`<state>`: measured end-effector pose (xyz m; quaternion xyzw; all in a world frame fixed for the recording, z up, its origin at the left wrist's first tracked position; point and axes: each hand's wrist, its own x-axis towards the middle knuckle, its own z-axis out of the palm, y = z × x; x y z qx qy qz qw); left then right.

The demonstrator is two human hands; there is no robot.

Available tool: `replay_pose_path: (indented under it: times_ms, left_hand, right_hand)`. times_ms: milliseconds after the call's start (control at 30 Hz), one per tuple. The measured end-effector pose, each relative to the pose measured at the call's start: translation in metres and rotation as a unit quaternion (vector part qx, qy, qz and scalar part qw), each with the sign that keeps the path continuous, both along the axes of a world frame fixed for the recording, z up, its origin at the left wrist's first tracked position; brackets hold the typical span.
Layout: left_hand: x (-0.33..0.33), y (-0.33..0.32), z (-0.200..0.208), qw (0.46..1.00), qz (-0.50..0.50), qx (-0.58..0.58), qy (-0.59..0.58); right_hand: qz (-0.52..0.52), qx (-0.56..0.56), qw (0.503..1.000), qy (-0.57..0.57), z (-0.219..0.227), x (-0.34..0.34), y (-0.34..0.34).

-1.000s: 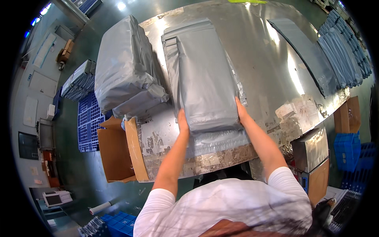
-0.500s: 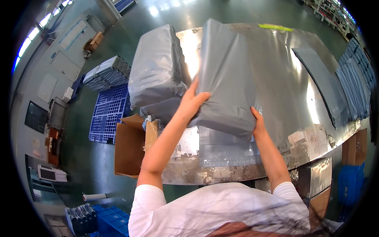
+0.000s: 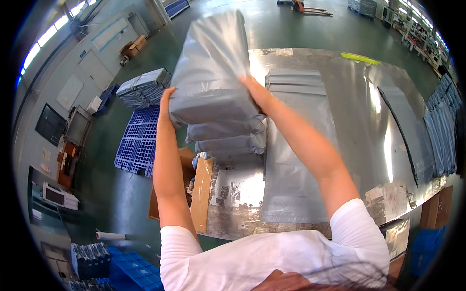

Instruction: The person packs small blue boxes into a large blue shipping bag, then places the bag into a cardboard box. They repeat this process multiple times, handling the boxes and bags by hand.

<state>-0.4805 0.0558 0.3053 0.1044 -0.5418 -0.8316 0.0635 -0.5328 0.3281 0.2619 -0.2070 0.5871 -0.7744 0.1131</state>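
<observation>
A bulky grey plastic-wrapped package point(image 3: 208, 68) tops a stack on the left side of the metal table. My left hand point(image 3: 166, 103) presses against its left side, and my right hand point(image 3: 256, 93) grips its right side near the front corner. Most of my fingertips are hidden by the package. Two more grey wrapped packages point(image 3: 225, 130) show beneath it, one over the other. Right of the stack, flat grey plastic bags point(image 3: 298, 145) lie on the table, with several folded edges at their far end.
The metal table point(image 3: 349, 126) carries more grey bags point(image 3: 407, 131) and a bluish-grey pile point(image 3: 441, 131) at the right. An open cardboard box point(image 3: 201, 194) stands at the table's left edge. Beyond lie a blue pallet point(image 3: 138, 140) and wrapped bundles point(image 3: 144, 87) on the floor.
The package in my hands has moved left, from over the flat bags onto the stack. My hands went with it, and the view has shifted slightly.
</observation>
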Motion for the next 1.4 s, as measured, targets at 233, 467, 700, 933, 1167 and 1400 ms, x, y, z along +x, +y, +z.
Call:
replay_pose_path:
  times_ms: [233, 467, 700, 933, 1167, 1400]
  left_hand:
    - [0.038, 0.039, -0.016, 0.651, 0.477, -0.482, 0.34]
    - [0.033, 0.263, -0.154, 0.675, -0.273, -0.558, 0.398]
    - [-0.114, 0.352, -0.284, 0.626, -0.336, -0.687, 0.155]
    - [-0.279, 0.393, -0.324, 0.528, -0.182, -0.816, 0.149]
    - [-0.346, 0.417, -0.342, 0.589, -0.16, -0.791, 0.043]
    - [-0.41, 0.405, -0.334, 0.693, -0.021, -0.713, 0.1]
  right_hand:
    - [0.013, 0.324, 0.939, 0.118, -0.176, 0.123, 0.112]
    - [-0.423, 0.603, 0.672, -0.078, -0.337, 0.277, 0.337]
    - [-0.417, 0.73, 0.537, -0.072, -0.308, 0.308, 0.358]
    - [-0.385, 0.729, 0.553, -0.116, -0.302, 0.301, 0.365]
    - [-0.348, 0.728, 0.574, -0.139, -0.301, 0.295, 0.374]
    - [-0.33, 0.725, 0.583, -0.157, -0.299, 0.288, 0.373]
